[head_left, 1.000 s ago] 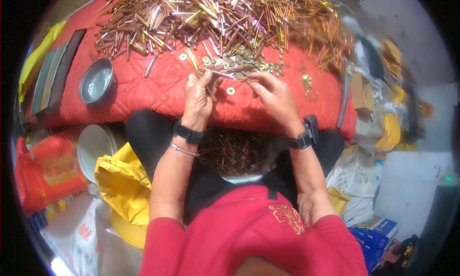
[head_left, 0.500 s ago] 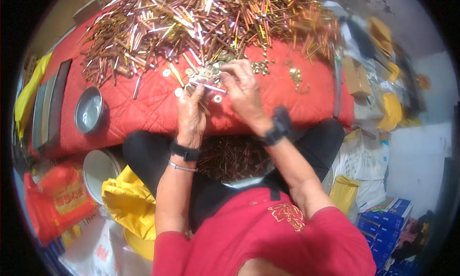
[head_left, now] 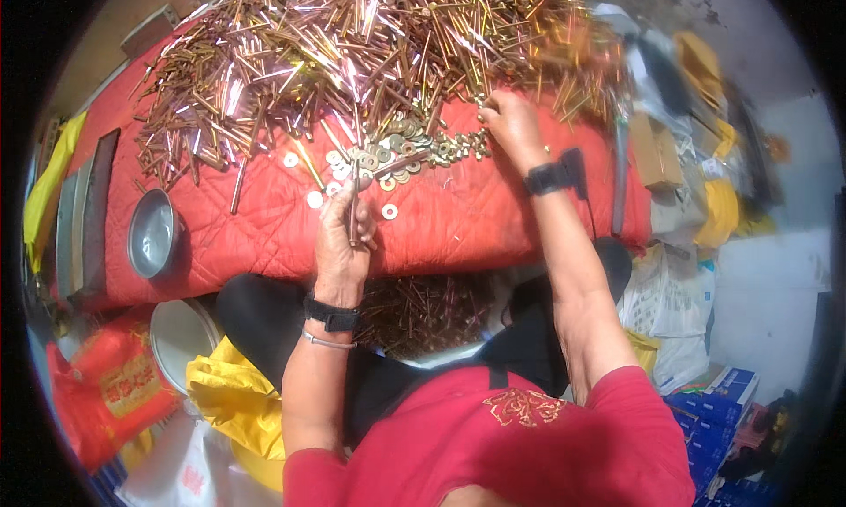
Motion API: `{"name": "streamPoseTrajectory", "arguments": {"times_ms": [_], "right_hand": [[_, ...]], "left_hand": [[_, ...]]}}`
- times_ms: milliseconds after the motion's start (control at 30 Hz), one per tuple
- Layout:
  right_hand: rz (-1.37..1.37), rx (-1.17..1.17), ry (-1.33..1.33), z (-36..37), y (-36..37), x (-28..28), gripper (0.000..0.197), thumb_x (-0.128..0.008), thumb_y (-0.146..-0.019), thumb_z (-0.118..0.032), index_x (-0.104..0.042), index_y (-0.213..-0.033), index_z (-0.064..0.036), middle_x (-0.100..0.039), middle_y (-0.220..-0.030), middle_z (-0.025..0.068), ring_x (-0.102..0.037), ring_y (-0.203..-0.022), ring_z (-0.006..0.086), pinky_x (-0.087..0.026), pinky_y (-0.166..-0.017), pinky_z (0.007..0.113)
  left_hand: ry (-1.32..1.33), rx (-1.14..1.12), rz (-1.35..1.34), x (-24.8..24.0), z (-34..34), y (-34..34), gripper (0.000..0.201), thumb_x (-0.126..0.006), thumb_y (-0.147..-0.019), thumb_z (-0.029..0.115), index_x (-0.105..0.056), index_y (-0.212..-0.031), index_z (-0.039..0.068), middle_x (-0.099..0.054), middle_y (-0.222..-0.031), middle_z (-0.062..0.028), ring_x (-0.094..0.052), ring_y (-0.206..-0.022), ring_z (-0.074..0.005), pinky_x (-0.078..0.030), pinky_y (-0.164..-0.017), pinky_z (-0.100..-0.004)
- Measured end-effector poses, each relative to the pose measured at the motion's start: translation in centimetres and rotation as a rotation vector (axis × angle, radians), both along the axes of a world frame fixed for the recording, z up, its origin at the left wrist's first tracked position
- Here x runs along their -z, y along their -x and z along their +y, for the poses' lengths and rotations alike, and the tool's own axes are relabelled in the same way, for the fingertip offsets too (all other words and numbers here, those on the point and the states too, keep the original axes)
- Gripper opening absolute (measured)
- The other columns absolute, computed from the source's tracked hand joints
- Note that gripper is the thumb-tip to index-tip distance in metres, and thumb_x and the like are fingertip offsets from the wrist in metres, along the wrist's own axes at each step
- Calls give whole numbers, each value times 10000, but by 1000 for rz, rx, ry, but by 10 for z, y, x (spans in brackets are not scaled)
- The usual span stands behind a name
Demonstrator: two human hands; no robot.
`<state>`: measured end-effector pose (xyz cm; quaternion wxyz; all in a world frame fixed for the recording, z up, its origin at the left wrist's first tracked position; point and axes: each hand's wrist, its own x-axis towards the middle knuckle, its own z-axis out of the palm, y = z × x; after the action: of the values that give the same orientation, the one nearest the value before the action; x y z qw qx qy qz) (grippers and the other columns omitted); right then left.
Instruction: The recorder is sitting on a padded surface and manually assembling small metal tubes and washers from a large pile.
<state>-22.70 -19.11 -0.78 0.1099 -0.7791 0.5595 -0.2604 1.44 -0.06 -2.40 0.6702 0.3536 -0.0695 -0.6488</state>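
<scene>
My left hand (head_left: 342,243) is closed around a slender copper-coloured metal rod (head_left: 354,203), which points away from me. Just beyond it lie loose flat washers (head_left: 388,150) in pale and brassy tones, with another rod resting across them. To the right of the washers is a cluster of small gold-coloured nuts (head_left: 460,146). My right hand (head_left: 511,126) reaches farther out past the nuts, thumb and fingers pinched together. A small shiny bit shows at its fingertips, too small to make out.
A large heap of copper-coloured rods (head_left: 352,58) covers the far side of the red quilted cloth (head_left: 441,229). At left stands a grey metal bowl (head_left: 153,234). More rods (head_left: 423,313) lie below, between my legs. Bags and boxes crowd both sides.
My right hand has moved away from my left, out to the right. The rod in my left hand has swung from crosswise to pointing away. Gold nuts now sit closer to the washers.
</scene>
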Motion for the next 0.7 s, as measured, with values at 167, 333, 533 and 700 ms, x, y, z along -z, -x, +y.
{"name": "streamPoseTrajectory", "arguments": {"times_ms": [167, 333, 533, 700], "right_hand": [[125, -89, 165, -14, -3, 20, 131, -645, -774, -113, -627, -891, -57, -623, -872, 177, -606, -824, 379, -482, -698, 471], [-188, -302, 121, 45, -32, -21, 112, -596, -818, -51, -657, -912, -54, -610, -832, 113, -600, -743, 279, -478, -684, 367], [-802, -512, -392, 126, -67, -42, 148, -590, -852, 21, -675, -962, -28, -608, -946, 25, -572, -900, 106, -462, -802, 236], [-847, -489, -404, 136, -68, -47, 144, -605, -839, 31, -656, -963, -22, -615, -923, 30, -582, -876, 117, -472, -804, 250]], "left_hand": [[3, 74, -95, -4, -1, 1, 257, -576, -905, 207, -614, -1023, -18, -445, -596, 45, -366, -474, -41, -263, -411, -179], [18, 170, -287, -21, 6, 6, 214, -575, -900, 217, -631, -957, 18, -408, -576, 79, -330, -470, -20, -226, -420, -182], [140, 253, -304, -19, 14, 12, 167, -605, -876, 179, -652, -896, 19, -418, -578, 73, -329, -467, -23, -218, -429, -187], [162, 306, -288, -25, 16, 13, 169, -607, -875, 178, -655, -894, 17, -421, -576, 74, -325, -477, -23, -216, -445, -191]]}}
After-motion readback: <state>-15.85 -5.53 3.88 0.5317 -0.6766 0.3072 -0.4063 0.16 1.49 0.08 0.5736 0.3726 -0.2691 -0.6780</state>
